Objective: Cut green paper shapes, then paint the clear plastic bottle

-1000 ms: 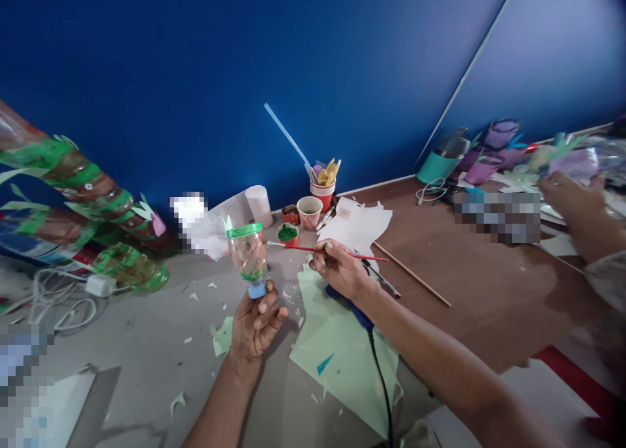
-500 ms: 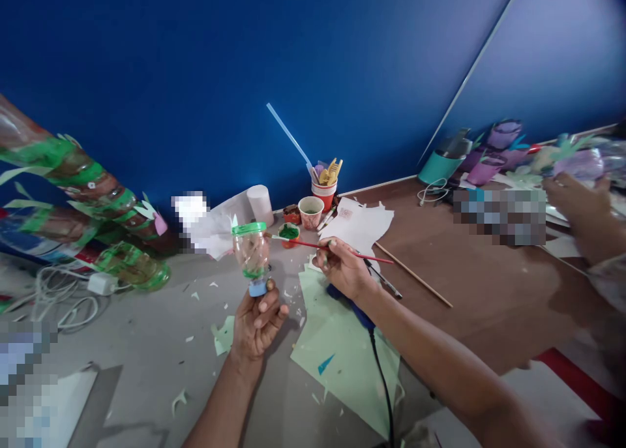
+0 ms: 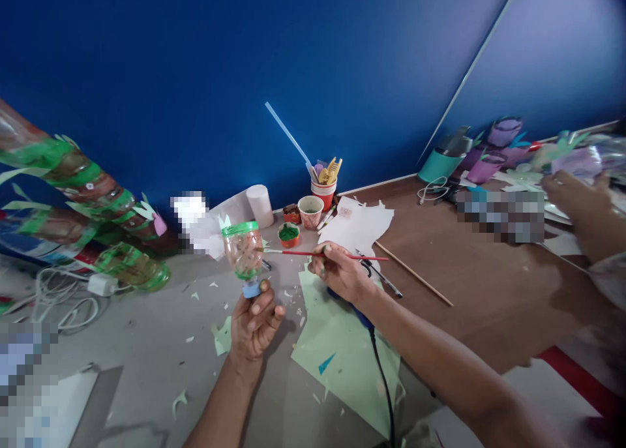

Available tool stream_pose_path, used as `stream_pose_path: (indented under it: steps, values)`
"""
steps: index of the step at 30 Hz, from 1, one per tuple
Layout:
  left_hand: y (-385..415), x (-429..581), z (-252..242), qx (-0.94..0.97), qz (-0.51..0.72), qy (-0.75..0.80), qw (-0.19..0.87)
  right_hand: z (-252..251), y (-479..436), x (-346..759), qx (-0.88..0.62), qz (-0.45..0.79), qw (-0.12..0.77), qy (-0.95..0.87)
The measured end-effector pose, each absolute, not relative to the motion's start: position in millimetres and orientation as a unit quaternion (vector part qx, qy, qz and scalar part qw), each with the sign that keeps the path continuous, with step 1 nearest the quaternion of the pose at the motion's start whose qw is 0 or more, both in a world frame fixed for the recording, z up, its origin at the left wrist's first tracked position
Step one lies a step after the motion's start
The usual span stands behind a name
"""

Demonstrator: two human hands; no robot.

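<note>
My left hand (image 3: 257,324) grips a cut plastic bottle top (image 3: 243,249) by its blue cap (image 3: 252,288), cap downward. The bottle is clear with brownish paint on its side, a green rim, green near the neck and a pale paper leaf on top. In my right hand (image 3: 337,272) is a red paintbrush (image 3: 303,255), pinched between the fingers, its bristle end at the bottle's right side. Beyond it stand a small cup of green paint (image 3: 289,235), a pot of brown paint (image 3: 292,213) and a patterned paper cup (image 3: 310,211).
Painted bottle stems (image 3: 92,174) lean at left above a white cable (image 3: 68,291). A red-and-white cup (image 3: 323,190) holds plastic cutlery. Pale green paper (image 3: 337,357), a wooden stick (image 3: 415,275) and paper scraps lie on the table. At right, another person's hands (image 3: 572,197) handle a bottle.
My left hand has moved the bottle slightly left. The brush in my right hand has shifted left and its tip has dropped lower along the bottle's side.
</note>
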State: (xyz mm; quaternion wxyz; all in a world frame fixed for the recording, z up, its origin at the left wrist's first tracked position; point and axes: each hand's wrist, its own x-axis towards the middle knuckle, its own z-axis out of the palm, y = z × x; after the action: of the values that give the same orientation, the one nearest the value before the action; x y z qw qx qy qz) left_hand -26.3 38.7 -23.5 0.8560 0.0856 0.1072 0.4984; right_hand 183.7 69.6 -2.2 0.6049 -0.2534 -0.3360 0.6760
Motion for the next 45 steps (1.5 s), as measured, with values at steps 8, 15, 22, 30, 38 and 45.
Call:
stream_pose_path:
  steps: [8,15,22,30,38,45]
  values:
    - [38.5,-26.6,-23.4,0.092,0.497,0.116,0.855,-0.7,71.6,185.3,-0.244,0.663,0.628,-0.326]
    - [39.3,-27.5,-22.3,0.087,0.504,0.136,0.848,-3.8,72.2,185.8,-0.264,0.654,0.610,-0.361]
    - [39.4,-27.4,-24.4,0.100,0.494,0.121,0.855,-2.4,72.6,186.4,-0.249,0.655,0.623,-0.347]
    - [38.5,-26.0,-23.2,0.116,0.481,0.124,0.860,6.3,70.7,188.1,-0.239,0.648,0.640,-0.338]
    - [38.9,-24.7,-21.1,0.122,0.487,0.131,0.855,7.8,66.7,188.6,-0.246,0.651,0.611,-0.376]
    - [39.3,-22.5,-21.1,0.144,0.477,0.142,0.855,9.4,66.3,187.0,-0.242,0.654,0.615,-0.367]
